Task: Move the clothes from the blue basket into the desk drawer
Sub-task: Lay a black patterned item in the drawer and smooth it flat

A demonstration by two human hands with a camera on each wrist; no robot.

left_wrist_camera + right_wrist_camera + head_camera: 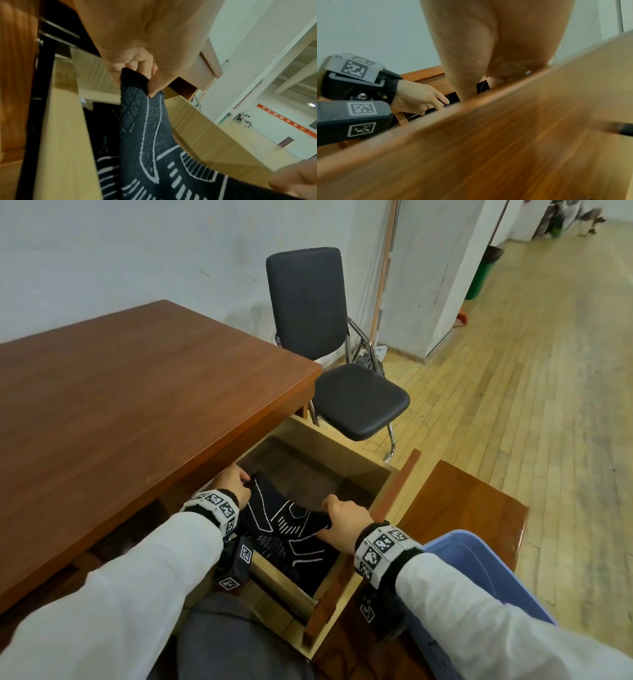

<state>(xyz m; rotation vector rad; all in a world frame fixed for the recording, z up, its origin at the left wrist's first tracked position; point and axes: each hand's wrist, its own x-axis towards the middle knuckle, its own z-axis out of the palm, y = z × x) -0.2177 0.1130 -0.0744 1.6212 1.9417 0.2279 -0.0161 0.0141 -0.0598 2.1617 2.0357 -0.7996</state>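
A black knitted garment [291,529] with white line patterns hangs stretched over the open desk drawer [346,463], its lower part down inside. My left hand [236,481] pinches its far left corner, and in the left wrist view the thumb and fingers [150,79] clamp the dark garment [147,135]. My right hand [339,518] grips the garment's right edge just inside the drawer front [394,491]. In the right wrist view the drawer front [488,135] hides my right fingers. The blue basket [479,563] stands at my lower right; its inside is hidden.
The brown desk top [137,405] runs along the left above the drawer. A black chair [342,364] stands just beyond the drawer. The basket rests on a low wooden cabinet [472,501]. Light wooden floor [513,371] stretches to the right.
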